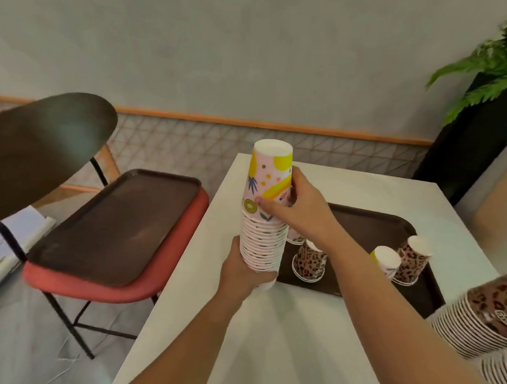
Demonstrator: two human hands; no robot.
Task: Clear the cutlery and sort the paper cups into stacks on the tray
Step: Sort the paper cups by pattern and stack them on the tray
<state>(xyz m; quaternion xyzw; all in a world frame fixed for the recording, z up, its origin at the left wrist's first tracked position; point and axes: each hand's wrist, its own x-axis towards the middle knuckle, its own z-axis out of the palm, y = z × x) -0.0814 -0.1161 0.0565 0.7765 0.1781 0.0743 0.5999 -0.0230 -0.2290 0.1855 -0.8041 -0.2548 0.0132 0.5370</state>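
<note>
Status, head view. You hold the fruit-print stack point(264, 221) of upside-down paper cups upright over the left edge of the tray point(369, 221) on the white table point(241, 335). Your left hand point(243, 273) wraps the bottom of the stack, fingers curled round the lowest rims. Your right hand point(298, 205) grips the topmost cup, thumb on its near side and fingers behind; it looks seated or nearly seated on the rest.

Done, as judged: most fruit-print cups are nested into this one stack. A tall leopard-print stack point(483, 320) lies at the right edge of the frame, near your right forearm; whether it rests on the table or is propped on something cannot be told.

Left, as judged:
- Two leopard-print cups stand upside down on the tray, one point(308, 262) just right of the stack, one point(413, 260) farther right.
- A single fruit-print cup point(386, 261) touches or nearly touches the right-hand leopard cup.
- Another rim point(295, 238) shows behind your right wrist; pattern unclear.
- Neither stack yet stands free on the tray.

No cutlery is visible, so that part cannot be checked. A second tray point(116, 224) sits on the red chair point(99, 290) to the left, carrying nothing visible.
</note>
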